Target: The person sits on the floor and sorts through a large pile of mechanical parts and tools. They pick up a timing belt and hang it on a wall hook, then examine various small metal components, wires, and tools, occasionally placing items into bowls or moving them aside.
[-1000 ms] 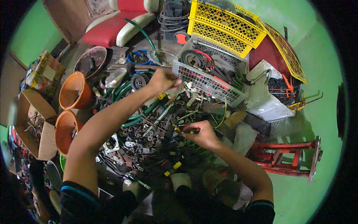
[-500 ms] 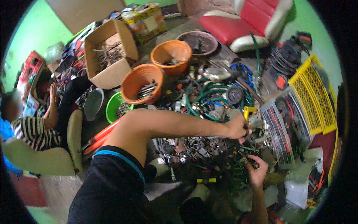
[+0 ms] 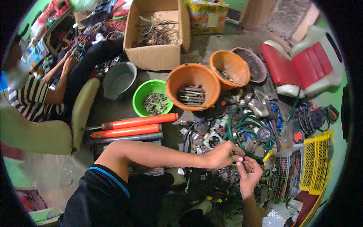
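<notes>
Together, both hands [image 3: 236, 162] pinching small part [image 3: 247, 166], orientation unclear

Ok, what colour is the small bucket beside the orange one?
Bright green bucket, clearest in the head view.

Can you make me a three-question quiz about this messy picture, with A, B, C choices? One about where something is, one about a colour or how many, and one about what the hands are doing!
1. Where does the green bowl sit?
A. Left of the big orange tub
B. Inside the cardboard box
C. On the red seat

2. How many long orange tubes lie on the floor?
A. One
B. Two
C. Five

3. What are the left hand and right hand doing?
A. Resting far apart
B. Meeting over the scrap pile, pinching a small part
C. Lifting the yellow crate

Answers:
1 A, the bowl is beside the tub's left rim.
2 B, two tubes lie side by side.
3 B, the fingertips come together on something small above the scrap.
</notes>
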`<state>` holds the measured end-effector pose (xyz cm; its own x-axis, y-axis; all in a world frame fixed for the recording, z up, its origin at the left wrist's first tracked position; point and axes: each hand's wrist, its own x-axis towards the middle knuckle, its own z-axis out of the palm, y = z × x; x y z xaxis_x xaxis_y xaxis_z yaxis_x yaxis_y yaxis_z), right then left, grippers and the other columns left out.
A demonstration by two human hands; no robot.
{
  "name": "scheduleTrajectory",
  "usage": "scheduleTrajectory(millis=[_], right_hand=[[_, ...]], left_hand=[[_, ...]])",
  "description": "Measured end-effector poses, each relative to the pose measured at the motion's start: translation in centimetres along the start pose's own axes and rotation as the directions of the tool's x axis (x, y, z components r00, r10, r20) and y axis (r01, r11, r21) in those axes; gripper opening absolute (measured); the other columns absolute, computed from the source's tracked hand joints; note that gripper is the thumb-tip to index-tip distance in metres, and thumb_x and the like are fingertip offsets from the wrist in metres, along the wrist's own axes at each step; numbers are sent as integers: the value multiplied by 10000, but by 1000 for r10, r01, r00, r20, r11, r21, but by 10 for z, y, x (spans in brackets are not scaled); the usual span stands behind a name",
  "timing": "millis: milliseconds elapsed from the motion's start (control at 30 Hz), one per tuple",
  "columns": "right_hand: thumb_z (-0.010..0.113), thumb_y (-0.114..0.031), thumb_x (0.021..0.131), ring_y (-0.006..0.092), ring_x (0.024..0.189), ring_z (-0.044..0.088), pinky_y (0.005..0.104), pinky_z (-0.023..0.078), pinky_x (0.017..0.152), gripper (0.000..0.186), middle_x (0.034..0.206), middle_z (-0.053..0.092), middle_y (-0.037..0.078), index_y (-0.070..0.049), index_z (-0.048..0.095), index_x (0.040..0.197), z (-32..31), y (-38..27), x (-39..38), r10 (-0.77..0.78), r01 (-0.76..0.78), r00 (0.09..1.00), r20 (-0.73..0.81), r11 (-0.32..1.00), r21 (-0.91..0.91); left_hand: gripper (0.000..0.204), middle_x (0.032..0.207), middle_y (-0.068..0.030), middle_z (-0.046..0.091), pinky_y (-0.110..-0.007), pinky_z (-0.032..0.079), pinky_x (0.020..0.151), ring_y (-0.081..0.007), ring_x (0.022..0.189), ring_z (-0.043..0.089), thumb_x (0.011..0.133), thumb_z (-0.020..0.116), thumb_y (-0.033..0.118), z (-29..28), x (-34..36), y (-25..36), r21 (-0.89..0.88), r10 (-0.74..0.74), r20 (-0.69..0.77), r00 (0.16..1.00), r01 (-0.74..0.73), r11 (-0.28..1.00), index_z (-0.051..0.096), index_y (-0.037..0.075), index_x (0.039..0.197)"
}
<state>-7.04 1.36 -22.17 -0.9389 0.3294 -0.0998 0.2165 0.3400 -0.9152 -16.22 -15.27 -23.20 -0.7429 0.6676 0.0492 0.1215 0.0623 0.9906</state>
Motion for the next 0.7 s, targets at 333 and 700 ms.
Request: scheduleTrajectory(millis=[333,700], right_hand=[[719,-42,799,71,640,539,220,417,578,254,889,666,75,52,632,1018,57,-19,28,145,-166,984,106,959,229],[656,-93,875,39,513,455,195,322,444,139,770,635,45,-7,623,979,71,-30,46,175,-262,934,312,929,262]], left_hand=[[162,905,-159,720,-325,532,750,-172,833,686,793,710,15,-55,-17,-20,-118,15,-201,979,-40,992,718,-10,952],[262,894,-139,713,-290,558,712,-165,768,687,825,731,75,-113,-36,-30,-488,-300,-195,934,173,855,673,-70,1034]])
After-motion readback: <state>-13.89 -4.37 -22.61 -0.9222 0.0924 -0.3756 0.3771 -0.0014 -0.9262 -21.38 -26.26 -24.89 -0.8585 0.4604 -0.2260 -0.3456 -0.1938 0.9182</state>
